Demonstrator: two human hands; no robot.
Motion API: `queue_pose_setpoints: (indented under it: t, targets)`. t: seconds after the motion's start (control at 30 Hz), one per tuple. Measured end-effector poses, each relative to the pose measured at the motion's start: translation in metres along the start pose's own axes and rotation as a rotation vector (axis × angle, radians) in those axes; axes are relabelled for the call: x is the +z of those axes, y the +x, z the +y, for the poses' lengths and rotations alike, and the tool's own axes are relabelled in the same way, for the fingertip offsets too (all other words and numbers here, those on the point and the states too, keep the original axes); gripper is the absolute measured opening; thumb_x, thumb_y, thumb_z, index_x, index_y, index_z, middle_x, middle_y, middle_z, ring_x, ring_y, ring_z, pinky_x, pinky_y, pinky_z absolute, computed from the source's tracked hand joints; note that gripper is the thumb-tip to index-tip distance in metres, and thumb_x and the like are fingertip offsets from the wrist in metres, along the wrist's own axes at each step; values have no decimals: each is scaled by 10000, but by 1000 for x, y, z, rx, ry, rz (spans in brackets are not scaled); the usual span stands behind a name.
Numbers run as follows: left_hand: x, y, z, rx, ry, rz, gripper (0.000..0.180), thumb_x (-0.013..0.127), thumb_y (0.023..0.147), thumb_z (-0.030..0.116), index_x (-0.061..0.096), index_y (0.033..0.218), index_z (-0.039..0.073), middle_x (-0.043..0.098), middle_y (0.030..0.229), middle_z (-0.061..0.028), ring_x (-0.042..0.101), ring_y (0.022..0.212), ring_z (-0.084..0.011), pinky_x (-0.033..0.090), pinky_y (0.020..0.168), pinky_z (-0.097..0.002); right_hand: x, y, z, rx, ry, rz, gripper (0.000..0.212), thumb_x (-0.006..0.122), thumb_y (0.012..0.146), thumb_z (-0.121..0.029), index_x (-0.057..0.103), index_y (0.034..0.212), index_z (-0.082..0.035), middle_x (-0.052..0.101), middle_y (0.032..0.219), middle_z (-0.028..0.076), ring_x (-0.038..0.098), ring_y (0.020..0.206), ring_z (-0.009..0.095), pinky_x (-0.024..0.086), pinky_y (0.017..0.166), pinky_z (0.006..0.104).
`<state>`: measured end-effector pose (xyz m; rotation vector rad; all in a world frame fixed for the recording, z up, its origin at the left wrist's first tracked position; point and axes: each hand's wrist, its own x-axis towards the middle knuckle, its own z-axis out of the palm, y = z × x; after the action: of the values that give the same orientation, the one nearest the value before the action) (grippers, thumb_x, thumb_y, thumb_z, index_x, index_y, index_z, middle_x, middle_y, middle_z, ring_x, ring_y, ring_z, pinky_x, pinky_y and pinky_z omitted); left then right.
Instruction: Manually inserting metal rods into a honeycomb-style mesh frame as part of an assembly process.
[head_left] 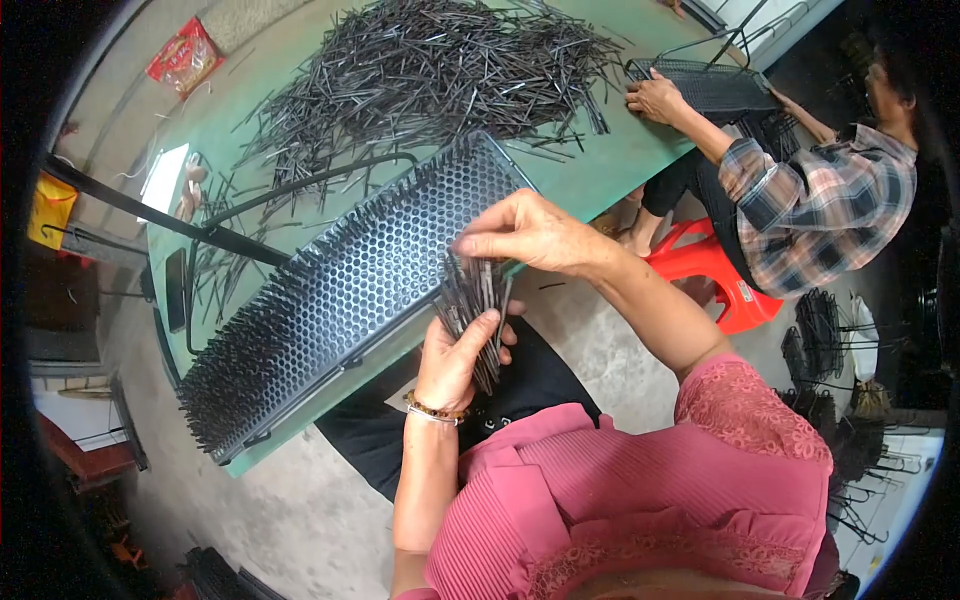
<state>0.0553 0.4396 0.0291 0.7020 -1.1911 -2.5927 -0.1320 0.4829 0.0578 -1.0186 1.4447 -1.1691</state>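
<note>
My left hand (447, 362) is closed round a bundle of thin dark strips (478, 305), which stand roughly upright and fan out above the thumb. Just over the top of that bundle is my right hand (532, 232), its thumb and forefinger pinched together. Whether a strip is between those fingertips is too small to tell. Beside both hands lies a long black tray with a honeycomb of round holes (400, 245), slanting across the table. Dense rows of strips (235, 375) stick up from its left end and along its far edge.
A large heap of loose strips (430, 75) covers the far part of the green table (610, 165). A black bent-metal frame (300, 183) rises behind the tray. At right, a person in a plaid shirt (800, 205) handles a similar tray, by a red stool (700, 275). A phone (176, 290) lies left.
</note>
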Motion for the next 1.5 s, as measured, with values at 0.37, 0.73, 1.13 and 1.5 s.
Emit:
queue_pose_setpoints:
  t: [0.37, 0.73, 1.13, 1.5]
  targets:
    - [-2, 9, -9, -32, -65, 97, 227, 545, 898, 137, 548, 1069, -11, 637, 981, -127, 582, 693, -120, 501, 526, -234, -72, 40, -5, -511, -206, 601, 190, 589, 877, -122, 668, 953, 33, 678, 825, 61, 611, 776, 94, 492, 720, 237]
    - [3, 13, -11, -64, -62, 120, 231, 543, 901, 137, 550, 1080, -8, 635, 982, -124, 578, 692, -113, 501, 524, -226, -92, 64, -4, -654, -524, 546, 184, 574, 883, -142, 660, 977, -8, 667, 897, 80, 636, 828, 158, 488, 742, 264]
    - [-1, 10, -12, -62, -74, 108, 227, 548, 903, 143, 549, 1082, 3, 634, 976, -117, 577, 697, -110, 500, 524, -224, -97, 68, -3, -661, -479, 382, 183, 551, 909, -104, 646, 1026, 0, 645, 933, 65, 629, 872, 136, 507, 762, 247]
    - [0, 11, -12, -67, -97, 85, 216, 544, 908, 147, 550, 1070, 5, 635, 965, -112, 579, 699, -111, 502, 533, -227, -97, 76, -4, -611, -383, 314, 189, 535, 916, -140, 652, 1004, -21, 633, 898, 51, 611, 747, 107, 497, 678, 242]
